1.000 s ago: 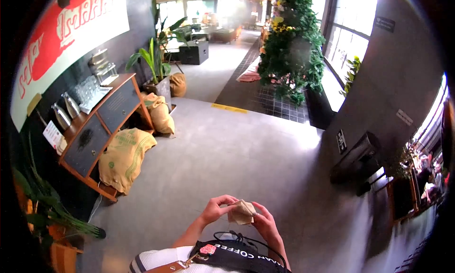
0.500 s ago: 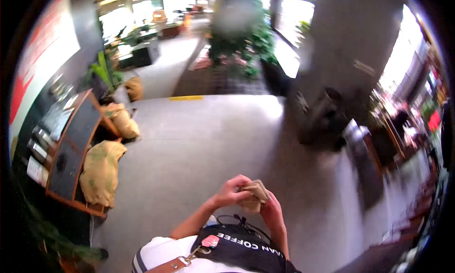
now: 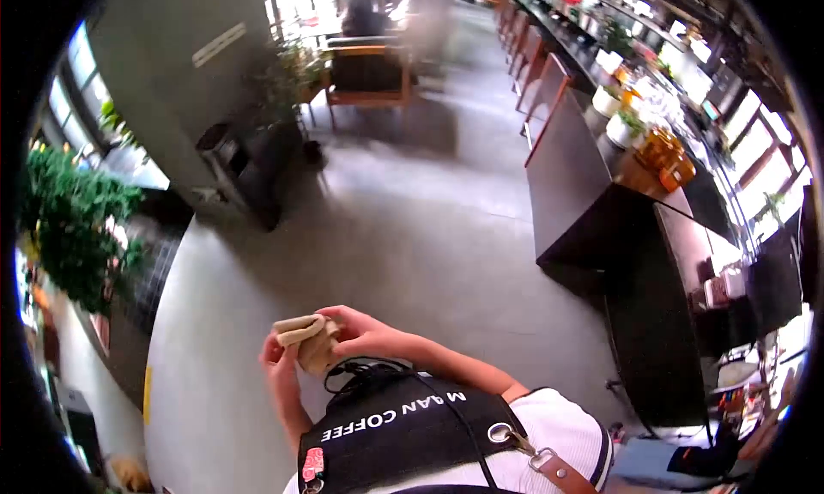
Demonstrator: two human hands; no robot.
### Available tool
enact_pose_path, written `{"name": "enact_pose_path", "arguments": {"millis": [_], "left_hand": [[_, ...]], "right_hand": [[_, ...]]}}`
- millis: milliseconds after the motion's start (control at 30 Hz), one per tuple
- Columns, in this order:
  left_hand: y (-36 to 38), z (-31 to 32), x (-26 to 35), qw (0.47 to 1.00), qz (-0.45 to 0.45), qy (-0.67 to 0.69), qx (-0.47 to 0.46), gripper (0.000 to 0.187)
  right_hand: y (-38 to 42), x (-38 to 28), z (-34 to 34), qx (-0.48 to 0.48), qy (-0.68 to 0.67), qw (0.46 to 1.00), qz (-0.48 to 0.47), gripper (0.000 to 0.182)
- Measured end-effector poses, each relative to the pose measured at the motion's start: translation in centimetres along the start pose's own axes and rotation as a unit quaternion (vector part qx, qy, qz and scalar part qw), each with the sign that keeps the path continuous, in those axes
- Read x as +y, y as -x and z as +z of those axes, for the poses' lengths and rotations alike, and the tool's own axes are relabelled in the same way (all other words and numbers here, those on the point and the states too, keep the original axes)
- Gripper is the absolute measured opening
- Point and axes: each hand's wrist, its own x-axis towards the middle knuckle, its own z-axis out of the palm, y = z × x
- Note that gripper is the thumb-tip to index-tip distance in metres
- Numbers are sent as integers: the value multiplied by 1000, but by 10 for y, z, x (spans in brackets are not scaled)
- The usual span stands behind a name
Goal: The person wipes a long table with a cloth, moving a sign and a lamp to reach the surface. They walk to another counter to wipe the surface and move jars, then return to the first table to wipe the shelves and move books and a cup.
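A tan folded cloth (image 3: 316,350) is held between my two hands in front of my body. My left hand (image 3: 281,358) grips its left side, with the thumb against the folded layers. On the other side, the fingers of my right hand (image 3: 359,329) are closed on the cloth's right edge. Just below is the black apron (image 3: 395,421) I wear, with white lettering and a loose cord near the cloth.
A dark counter (image 3: 577,181) with potted plants and amber containers (image 3: 663,161) runs along the right, lined with chairs. Ahead left stand a grey pillar (image 3: 176,56) and a dark bin (image 3: 227,155). A wooden chair (image 3: 369,73) stands farther off, near blurred figures.
My view has swung right: the pillar moved to the left side and the counter came into view, while the sacks left. Both hands still hold the cloth, now more loosely rolled or folded.
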Motion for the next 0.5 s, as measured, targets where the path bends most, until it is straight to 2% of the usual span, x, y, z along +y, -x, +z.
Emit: {"name": "enact_pose_path", "arguments": {"millis": [100,200,233,333,367,500], "left_hand": [[-62,52,-20,995,-15,-13,-98,27],[-116,112,-37,971,-32,-20,-236,17],[-137,122,-54,960,-42,-9,-276,19],[-196,163,-97,929,-103,10,-355,22],[-214,179,-107,916,-114,18,-384,22],[-308,232,-120,883,-127,-21,-452,21]], "right_hand": [[13,-9,-58,109,22,992,-56,68],[29,-14,-109,212,-54,972,-88,71],[32,-20,-117,266,-27,959,-89,63],[36,-43,-157,389,5,919,-66,56],[33,-39,-179,414,-15,905,-98,46],[0,-63,-258,431,-78,883,-170,38]]}}
